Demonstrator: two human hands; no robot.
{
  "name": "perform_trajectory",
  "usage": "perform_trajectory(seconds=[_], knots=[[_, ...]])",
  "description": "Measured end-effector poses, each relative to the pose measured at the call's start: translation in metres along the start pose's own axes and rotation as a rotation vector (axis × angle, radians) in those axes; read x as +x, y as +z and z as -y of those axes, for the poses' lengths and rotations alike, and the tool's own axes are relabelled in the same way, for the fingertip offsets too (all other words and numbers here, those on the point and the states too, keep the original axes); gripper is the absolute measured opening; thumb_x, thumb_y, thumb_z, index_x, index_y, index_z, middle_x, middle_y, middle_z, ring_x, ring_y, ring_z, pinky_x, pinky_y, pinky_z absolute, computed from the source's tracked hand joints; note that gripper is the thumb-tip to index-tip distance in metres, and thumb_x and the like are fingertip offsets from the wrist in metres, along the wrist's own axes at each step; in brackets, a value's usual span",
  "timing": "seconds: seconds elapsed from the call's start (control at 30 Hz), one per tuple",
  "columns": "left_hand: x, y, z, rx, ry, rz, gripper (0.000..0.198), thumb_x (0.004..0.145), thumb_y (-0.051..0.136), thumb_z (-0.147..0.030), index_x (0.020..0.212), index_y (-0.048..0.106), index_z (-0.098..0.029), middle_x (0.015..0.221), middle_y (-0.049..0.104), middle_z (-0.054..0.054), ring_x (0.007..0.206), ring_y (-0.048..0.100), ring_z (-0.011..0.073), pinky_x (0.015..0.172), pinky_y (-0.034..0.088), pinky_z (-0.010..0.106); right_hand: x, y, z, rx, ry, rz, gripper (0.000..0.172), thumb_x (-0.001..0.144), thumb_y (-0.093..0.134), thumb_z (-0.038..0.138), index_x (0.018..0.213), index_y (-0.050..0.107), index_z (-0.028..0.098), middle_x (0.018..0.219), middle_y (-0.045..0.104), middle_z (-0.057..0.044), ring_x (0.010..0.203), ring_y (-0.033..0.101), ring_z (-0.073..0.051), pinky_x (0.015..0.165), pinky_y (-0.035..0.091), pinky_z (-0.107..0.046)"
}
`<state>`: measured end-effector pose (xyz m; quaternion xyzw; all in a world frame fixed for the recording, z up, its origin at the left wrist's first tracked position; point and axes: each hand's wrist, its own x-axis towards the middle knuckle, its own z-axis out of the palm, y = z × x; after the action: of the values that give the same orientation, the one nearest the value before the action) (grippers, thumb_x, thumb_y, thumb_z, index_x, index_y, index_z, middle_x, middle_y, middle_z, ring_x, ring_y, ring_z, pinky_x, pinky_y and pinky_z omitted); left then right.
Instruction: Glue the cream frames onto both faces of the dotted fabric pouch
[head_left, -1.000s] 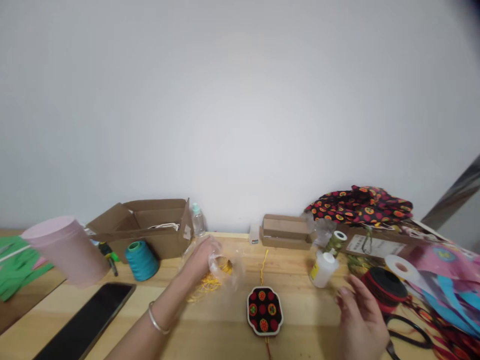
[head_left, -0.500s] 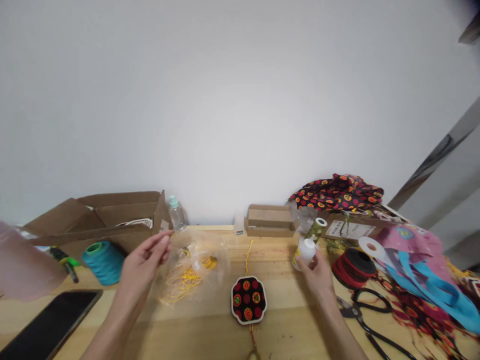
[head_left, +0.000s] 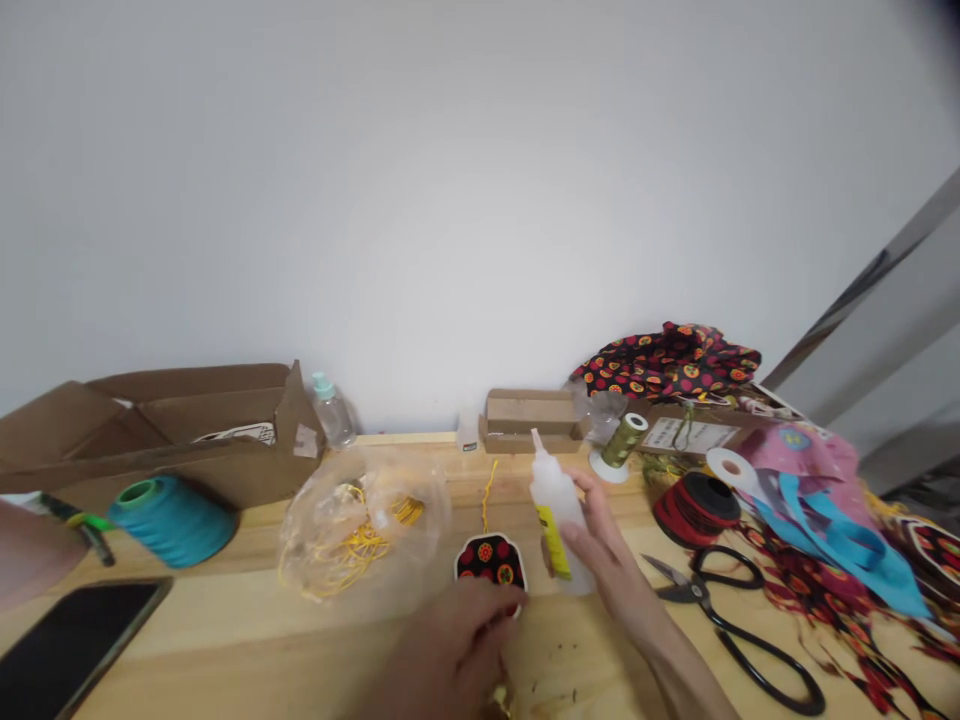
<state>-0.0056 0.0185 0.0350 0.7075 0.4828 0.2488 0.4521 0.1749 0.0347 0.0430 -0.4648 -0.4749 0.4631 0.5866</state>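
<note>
My right hand (head_left: 611, 560) is wrapped round a white squeeze bottle (head_left: 556, 520) with a yellow label, its thin nozzle pointing up. Blurred by motion, my left hand (head_left: 450, 650) lies over the lower part of a dark patterned fabric piece (head_left: 489, 560) with a pale border; whether it grips the piece cannot be made out. A twisted yellow cord (head_left: 489, 495) runs up from the top of the piece. Left of it, a clear plastic bag (head_left: 307, 530) holds yellow cord.
Scissors (head_left: 701, 592), a red cord spool (head_left: 696, 508) and fabric scraps lie at right. A phone (head_left: 82, 640), a teal thread cone (head_left: 174, 520) and a cardboard box (head_left: 202, 480) are at left. A small open box (head_left: 532, 440) stands by the wall.
My left hand has moved from above the plastic bag to the patterned piece. My right hand has lifted the bottle and brought it left, nearer the piece, uncovering the green spool's base.
</note>
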Motion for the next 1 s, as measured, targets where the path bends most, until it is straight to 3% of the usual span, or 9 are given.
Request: perform_trajectory(seconds=[0.1, 0.2, 0.33, 0.43, 0.53, 0.7, 0.8, 0.87, 1.0], knots=[[0.019, -0.013, 0.013, -0.054, -0.035, -0.1, 0.032, 0.078, 0.044, -0.035, 0.099, 0.063, -0.021, 0.098, 0.068, 0.004, 0.09, 0.06, 0.0192, 0.081, 0.047, 0.029, -0.002, -0.009, 0.005, -0.072, 0.026, 0.121, 0.037, 0.066, 0.069, 0.027, 0.098, 0.051, 0.025, 0.093, 0.062, -0.001, 0.081, 0.056, -0.016, 0.07, 0.044, -0.024], [0.025, -0.019, 0.026, -0.1, -0.094, -0.19, 0.033, 0.077, 0.045, -0.037, 0.097, 0.064, -0.018, 0.092, 0.07, 0.005, 0.086, 0.062, 0.0196, 0.076, 0.049, 0.029, -0.003, -0.014, 0.0, 0.04, 0.082, 0.036, 0.04, 0.056, 0.075, 0.031, 0.091, 0.058, 0.02, 0.092, 0.063, -0.003, 0.078, 0.056, -0.017, 0.062, 0.044, -0.023], [0.02, -0.015, 0.035, 0.025, -0.06, -0.216, 0.03, 0.078, 0.045, -0.035, 0.095, 0.065, -0.021, 0.095, 0.07, 0.003, 0.087, 0.062, 0.0194, 0.078, 0.049, 0.029, 0.003, -0.008, -0.011, 0.482, 0.18, -0.043, 0.029, 0.064, 0.069, 0.034, 0.089, 0.059, 0.023, 0.086, 0.063, -0.002, 0.063, 0.057, -0.012, 0.05, 0.043, -0.02], [0.018, -0.015, 0.04, 0.084, -0.068, -0.297, 0.032, 0.079, 0.043, -0.035, 0.098, 0.064, -0.021, 0.1, 0.068, 0.003, 0.091, 0.061, 0.0198, 0.082, 0.047, 0.03, 0.017, -0.003, -0.011, 0.621, 0.127, -0.139, 0.035, 0.056, 0.073, 0.02, 0.088, 0.06, 0.024, 0.082, 0.065, 0.0, 0.07, 0.059, -0.014, 0.058, 0.047, -0.022], [0.019, -0.018, 0.047, 0.1, -0.084, -0.378, 0.033, 0.079, 0.043, -0.037, 0.098, 0.064, -0.021, 0.102, 0.068, 0.003, 0.095, 0.06, 0.0204, 0.084, 0.046, 0.031, 0.033, -0.001, -0.007, 0.691, 0.075, -0.221, 0.039, 0.054, 0.075, 0.021, 0.089, 0.061, 0.026, 0.085, 0.066, 0.001, 0.072, 0.059, -0.013, 0.053, 0.046, -0.02], [0.019, -0.022, 0.049, 0.167, -0.097, -0.225, 0.028, 0.079, 0.044, -0.035, 0.079, 0.068, -0.021, 0.082, 0.07, 0.003, 0.079, 0.062, 0.0194, 0.073, 0.047, 0.028, 0.037, 0.002, -0.014, 0.92, 0.241, -0.212, 0.03, 0.071, 0.06, 0.049, 0.083, 0.063, 0.022, 0.076, 0.067, 0.0, 0.058, 0.058, -0.01, 0.046, 0.046, -0.018], [0.018, -0.022, 0.047, 0.23, -0.143, -0.161, 0.027, 0.079, 0.044, -0.033, 0.071, 0.067, -0.021, 0.075, 0.068, 0.003, 0.074, 0.061, 0.0192, 0.069, 0.045, 0.028, 0.029, 0.006, -0.026, 0.93, 0.383, -0.197, 0.032, 0.076, 0.053, 0.051, 0.085, 0.062, 0.021, 0.071, 0.067, 0.0, 0.048, 0.056, -0.008, 0.036, 0.041, -0.016], [0.018, -0.021, 0.047, 0.222, -0.148, -0.145, 0.025, 0.079, 0.044, -0.032, 0.074, 0.067, -0.022, 0.078, 0.069, 0.002, 0.076, 0.061, 0.0187, 0.07, 0.044, 0.027, 0.025, 0.01, -0.031, 0.861, 0.393, -0.2, 0.027, 0.074, 0.058, 0.046, 0.084, 0.062, 0.021, 0.073, 0.069, -0.001, 0.056, 0.061, -0.011, 0.043, 0.046, -0.018], [0.018, -0.016, 0.048, 0.195, -0.129, -0.113, 0.024, 0.079, 0.044, -0.031, 0.079, 0.067, -0.023, 0.083, 0.07, 0.002, 0.079, 0.061, 0.018, 0.072, 0.044, 0.025, 0.02, 0.014, -0.034, 0.725, 0.249, -0.076, 0.024, 0.064, 0.07, 0.032, 0.084, 0.062, 0.021, 0.084, 0.069, -0.003, 0.079, 0.064, -0.016, 0.069, 0.051, -0.027]])
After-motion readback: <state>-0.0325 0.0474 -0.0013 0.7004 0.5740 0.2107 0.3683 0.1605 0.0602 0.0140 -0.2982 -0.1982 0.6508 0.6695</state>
